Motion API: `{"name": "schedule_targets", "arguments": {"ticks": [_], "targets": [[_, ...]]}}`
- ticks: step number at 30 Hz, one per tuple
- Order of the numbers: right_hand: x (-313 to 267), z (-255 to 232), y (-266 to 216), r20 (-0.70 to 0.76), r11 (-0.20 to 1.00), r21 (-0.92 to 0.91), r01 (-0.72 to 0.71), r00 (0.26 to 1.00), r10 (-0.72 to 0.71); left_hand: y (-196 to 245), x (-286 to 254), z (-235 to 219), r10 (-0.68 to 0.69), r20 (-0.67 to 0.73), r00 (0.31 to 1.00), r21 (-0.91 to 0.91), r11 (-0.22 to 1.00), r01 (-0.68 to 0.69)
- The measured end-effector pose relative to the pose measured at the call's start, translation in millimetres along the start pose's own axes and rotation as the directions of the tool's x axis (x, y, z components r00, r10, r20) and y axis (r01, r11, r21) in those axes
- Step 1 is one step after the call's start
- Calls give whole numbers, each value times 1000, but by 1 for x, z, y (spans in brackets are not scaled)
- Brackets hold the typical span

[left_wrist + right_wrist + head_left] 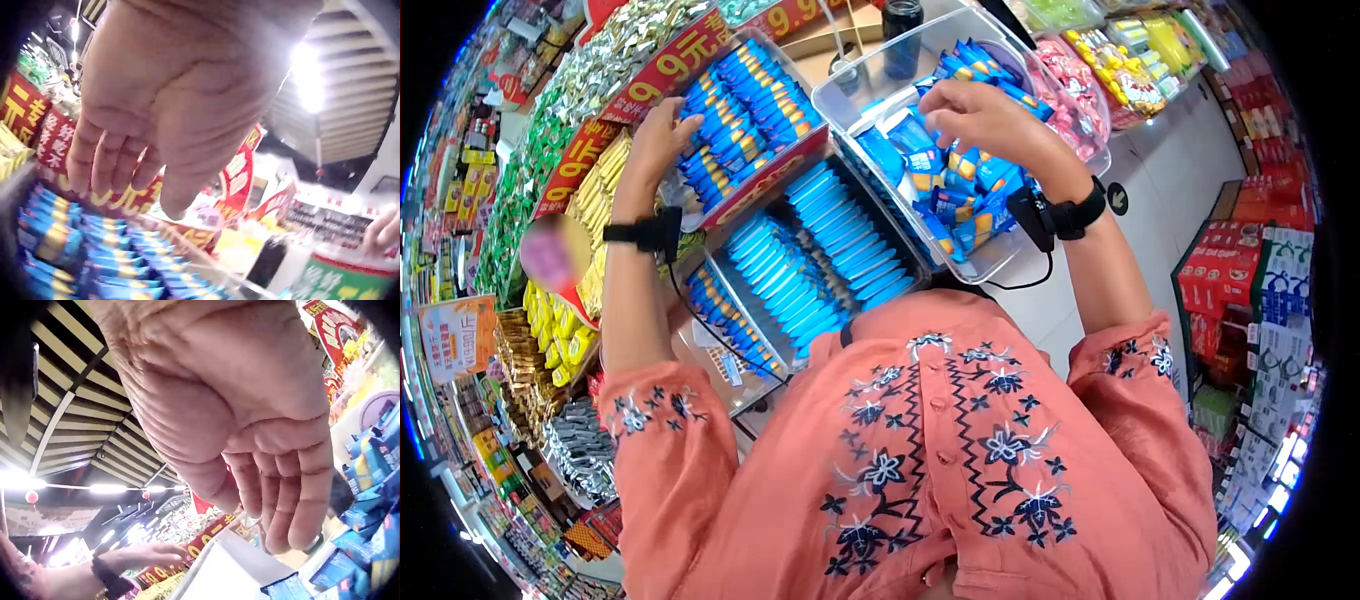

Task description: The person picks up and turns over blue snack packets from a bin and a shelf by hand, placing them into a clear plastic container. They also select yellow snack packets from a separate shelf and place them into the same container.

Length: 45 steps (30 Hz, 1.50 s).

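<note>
My left hand (662,140) is at the left edge of a box of blue-and-yellow snack packets (745,110) standing in neat rows. In the left wrist view its fingers (112,156) reach loosely downward above the packet rows, with nothing held. Over a clear plastic bin (840,105) hangs my right hand (990,125), palm down. Loose blue packets (970,200) lie jumbled in that bin below it. The right wrist view shows the right fingers (303,500) relaxed and bare of any item, beside the packets.
Light-blue packets (775,270) fill a container in front of me. A dark bottle (902,40) stands at the far bin corner. Red price signs (665,65) line the left side near yellow packets (605,190). Pink packets (1080,95) lie right of the bin, beside the tiled floor (1150,170).
</note>
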State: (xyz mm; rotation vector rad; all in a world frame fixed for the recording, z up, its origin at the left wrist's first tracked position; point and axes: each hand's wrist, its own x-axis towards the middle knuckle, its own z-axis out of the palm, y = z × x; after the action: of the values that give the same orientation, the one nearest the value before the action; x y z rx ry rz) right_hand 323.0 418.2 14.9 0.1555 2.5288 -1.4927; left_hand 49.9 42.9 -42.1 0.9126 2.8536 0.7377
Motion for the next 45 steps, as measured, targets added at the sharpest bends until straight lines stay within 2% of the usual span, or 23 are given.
{"name": "schedule_targets", "arguments": {"ticks": [1,4,7,10,11,18,24,30,33,36,40,43,45], "targets": [[0,-1,3,20,999,-35,-25,999,26,28,-9,-9,-27,0,1000,-127,992,27],[12,6,9,109,989,-125,-78,990,92,110,-54,-22,-11,-114,993,-467,883,-44],[24,18,3,167,983,-165,-83,980,110,143,-86,-5,-116,-68,991,-677,735,39],[52,34,23,233,992,-97,-84,967,105,157,-111,26,-153,-48,987,-760,647,63],[59,38,29,240,988,-100,-119,961,140,173,-121,25,-189,3,982,-787,605,119],[81,54,37,244,962,-91,-256,931,271,167,-161,69,-160,133,978,-839,507,197],[75,60,31,196,938,-106,-329,918,345,173,-170,70,-132,177,975,-845,489,219],[75,52,30,239,938,-101,-331,907,346,168,-170,81,-138,209,968,-842,479,250],[73,47,34,250,950,-77,-303,916,312,168,-170,83,-136,224,965,-835,484,262],[71,42,37,250,956,33,-293,928,276,168,-167,83,-129,239,962,-830,487,272],[68,28,25,238,969,31,-247,943,233,173,-166,76,-138,255,957,-831,475,290],[56,3,5,79,985,112,-134,989,126,169,-165,72,-145,238,960,-849,449,278],[48,-10,-3,36,970,240,-47,999,40,171,-164,66,-159,228,961,-866,418,275]]}}
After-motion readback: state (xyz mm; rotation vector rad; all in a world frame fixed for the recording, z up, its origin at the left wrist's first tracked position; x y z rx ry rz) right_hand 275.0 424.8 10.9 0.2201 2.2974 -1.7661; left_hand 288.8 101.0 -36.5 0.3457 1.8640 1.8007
